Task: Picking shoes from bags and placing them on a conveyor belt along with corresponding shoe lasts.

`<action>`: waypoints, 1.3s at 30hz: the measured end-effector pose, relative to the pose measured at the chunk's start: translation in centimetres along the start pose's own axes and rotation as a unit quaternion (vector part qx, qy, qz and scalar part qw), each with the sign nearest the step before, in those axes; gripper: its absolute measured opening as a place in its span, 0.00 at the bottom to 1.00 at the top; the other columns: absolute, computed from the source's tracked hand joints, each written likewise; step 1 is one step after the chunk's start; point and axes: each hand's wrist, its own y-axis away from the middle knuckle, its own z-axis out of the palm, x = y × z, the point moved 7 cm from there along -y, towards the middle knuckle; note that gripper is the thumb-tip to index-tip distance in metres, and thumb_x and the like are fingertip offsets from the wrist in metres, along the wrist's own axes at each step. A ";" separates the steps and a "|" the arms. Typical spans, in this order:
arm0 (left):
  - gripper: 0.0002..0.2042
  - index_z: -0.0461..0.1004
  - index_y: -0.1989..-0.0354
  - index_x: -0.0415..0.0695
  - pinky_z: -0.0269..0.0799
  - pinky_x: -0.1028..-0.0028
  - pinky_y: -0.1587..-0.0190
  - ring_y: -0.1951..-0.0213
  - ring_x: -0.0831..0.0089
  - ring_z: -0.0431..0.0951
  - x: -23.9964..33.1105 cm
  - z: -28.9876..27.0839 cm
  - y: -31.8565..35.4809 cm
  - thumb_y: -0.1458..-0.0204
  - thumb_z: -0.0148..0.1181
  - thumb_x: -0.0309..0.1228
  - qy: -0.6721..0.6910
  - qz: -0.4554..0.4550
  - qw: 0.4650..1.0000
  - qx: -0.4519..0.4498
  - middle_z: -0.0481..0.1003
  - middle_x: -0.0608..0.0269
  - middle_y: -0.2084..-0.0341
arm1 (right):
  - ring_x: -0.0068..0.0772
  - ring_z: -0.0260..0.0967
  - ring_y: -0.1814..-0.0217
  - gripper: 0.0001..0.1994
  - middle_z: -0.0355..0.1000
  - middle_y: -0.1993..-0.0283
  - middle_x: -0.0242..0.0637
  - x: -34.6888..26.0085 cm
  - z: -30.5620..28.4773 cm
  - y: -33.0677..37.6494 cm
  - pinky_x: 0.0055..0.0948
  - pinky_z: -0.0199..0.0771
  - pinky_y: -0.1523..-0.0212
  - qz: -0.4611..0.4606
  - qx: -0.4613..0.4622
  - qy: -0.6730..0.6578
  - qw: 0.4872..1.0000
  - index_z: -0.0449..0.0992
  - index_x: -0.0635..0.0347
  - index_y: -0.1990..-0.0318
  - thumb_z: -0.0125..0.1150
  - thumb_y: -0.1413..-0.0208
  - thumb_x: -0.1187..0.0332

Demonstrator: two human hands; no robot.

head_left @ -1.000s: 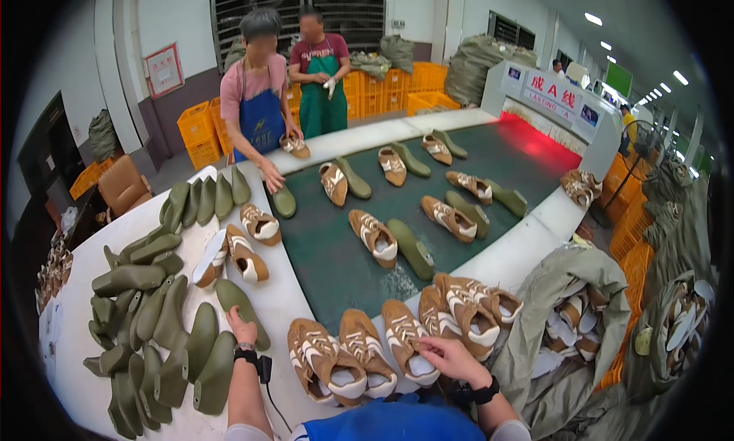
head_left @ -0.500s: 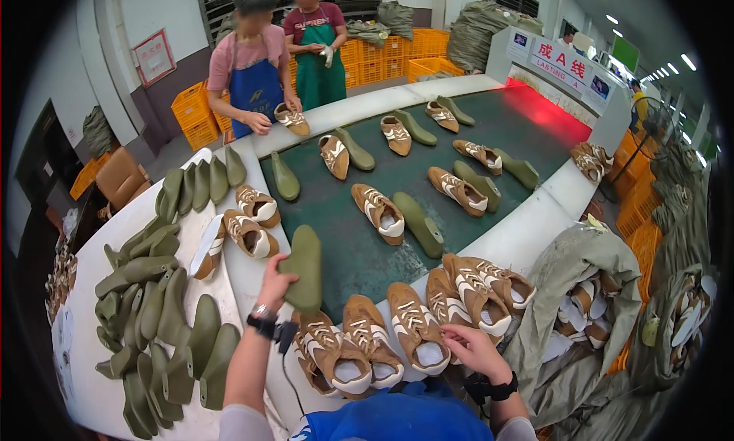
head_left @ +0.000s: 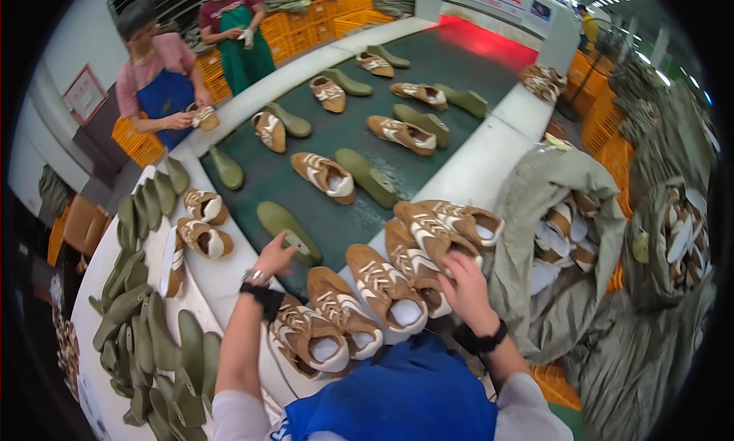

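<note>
Your left hand (head_left: 274, 259) has its fingers apart at the near end of a green last (head_left: 284, 227), which lies on the near left of the dark green belt (head_left: 424, 173). Your right hand (head_left: 468, 289) is at the heel of a brown shoe (head_left: 430, 228) farther right; whether it grips, I cannot tell.

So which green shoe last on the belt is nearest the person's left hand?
The green shoe last at the near-left corner of the belt, right by the left hand; every other last on the belt lies farther from it.
</note>
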 end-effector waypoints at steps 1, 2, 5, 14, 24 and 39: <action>0.30 0.54 0.41 0.39 0.76 0.71 0.72 0.73 0.68 0.75 0.3 0.0 2.4 0.52 0.55 0.35 0.009 0.018 1.000 -0.004 0.73 0.51 0.64 | 0.44 0.62 0.52 0.20 0.66 0.55 0.41 0.6 0.4 -0.6 0.36 0.63 0.53 0.000 -0.003 0.061 0.998 0.70 0.61 0.56 0.64 0.61 0.71; 0.29 0.55 0.41 0.39 0.75 0.72 0.72 0.72 0.70 0.75 1.0 0.6 4.7 0.51 0.55 0.35 -0.033 0.062 0.997 -0.027 0.74 0.52 0.65 | 0.46 0.60 0.50 0.25 0.65 0.52 0.40 1.6 0.9 -1.1 0.40 0.59 0.49 0.014 -0.005 0.128 0.992 0.69 0.60 0.54 0.66 0.64 0.67; 0.25 0.59 0.43 0.40 0.72 0.75 0.68 0.68 0.73 0.75 3.6 3.4 12.2 0.50 0.55 0.33 -0.031 0.099 0.989 -0.103 0.75 0.56 0.66 | 0.42 0.62 0.52 0.29 0.67 0.57 0.40 6.4 3.4 -0.3 0.40 0.55 0.47 0.070 -0.077 0.183 0.978 0.69 0.56 0.51 0.68 0.65 0.61; 0.30 0.59 0.43 0.40 0.61 0.66 0.45 0.48 0.57 0.66 9.0 5.9 21.7 0.57 0.63 0.28 0.012 0.299 0.953 0.055 0.66 0.48 0.50 | 0.18 0.68 0.70 0.12 0.71 0.69 0.30 3.9 -2.0 -2.6 0.20 0.68 0.70 0.261 0.044 -0.484 0.834 0.71 0.65 0.58 0.58 0.50 0.70; 0.20 0.72 0.64 0.37 0.68 0.72 0.60 0.62 0.61 0.73 18.9 -2.8 21.6 0.67 0.69 0.32 -0.074 0.434 0.884 0.155 0.73 0.53 0.65 | 0.25 0.69 0.57 0.15 0.70 0.55 0.36 -3.7 0.7 0.0 0.23 0.69 0.55 0.330 -0.230 -0.709 0.579 0.67 0.63 0.52 0.49 0.44 0.65; 0.20 0.67 0.52 0.42 0.68 0.69 0.54 0.52 0.65 0.69 -2.8 -6.0 23.5 0.55 0.61 0.32 0.107 0.191 0.927 0.305 0.69 0.59 0.54 | 0.14 0.61 0.58 0.17 0.65 0.58 0.26 -16.3 5.9 -6.5 0.19 0.64 0.58 -0.001 -0.610 -0.458 0.647 0.62 0.60 0.50 0.57 0.47 0.70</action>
